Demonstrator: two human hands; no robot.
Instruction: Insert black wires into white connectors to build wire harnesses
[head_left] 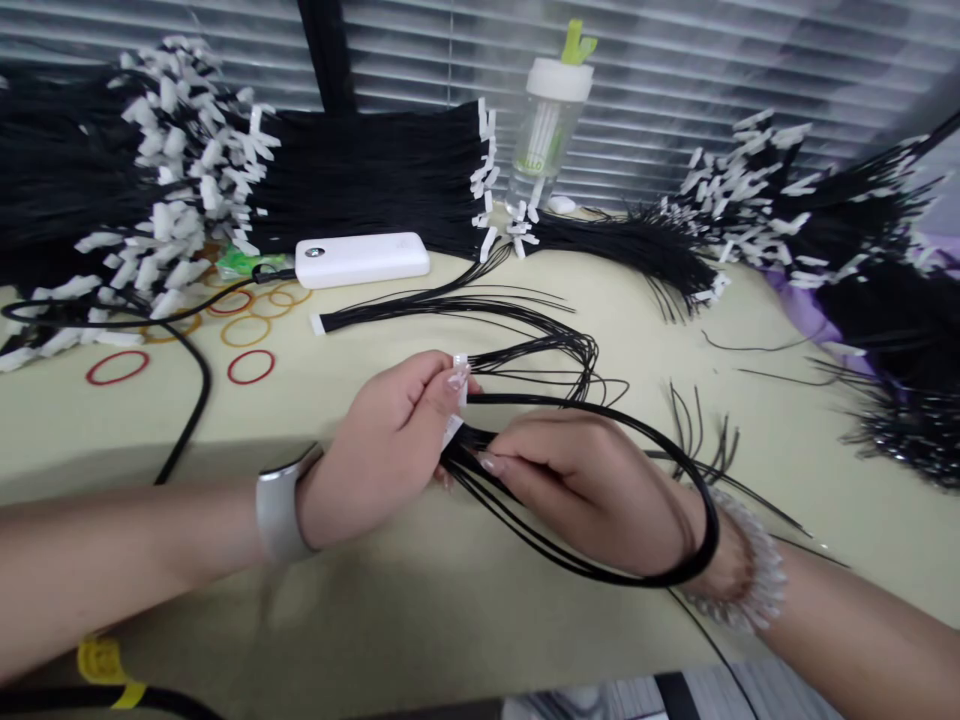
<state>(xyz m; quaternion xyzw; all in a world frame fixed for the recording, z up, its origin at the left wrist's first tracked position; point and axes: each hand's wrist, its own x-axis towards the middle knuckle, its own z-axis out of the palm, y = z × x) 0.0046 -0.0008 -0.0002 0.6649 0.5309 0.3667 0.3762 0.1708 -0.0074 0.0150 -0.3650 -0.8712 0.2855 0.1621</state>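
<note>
My left hand [390,440] grips white connectors [460,372] at the ends of black wires, thumb pressed on top. A wire harness [667,430] loops out from there and curves around my right wrist. With its fingers pinched together, my right hand [592,480] holds black wires [480,440] just beside a connector. Loose wire ends stick out past the right wrist. Behind my hands, another black wire bundle [450,310] with a white connector at its left end lies on the table.
Piles of black wires with white connectors [165,150] line the back left, with more at the right [772,200]. A white power bank [363,260], coloured rubber bands [251,367] and a clear bottle [551,130] are on the table [337,620]. A black cable [191,360] crosses at left.
</note>
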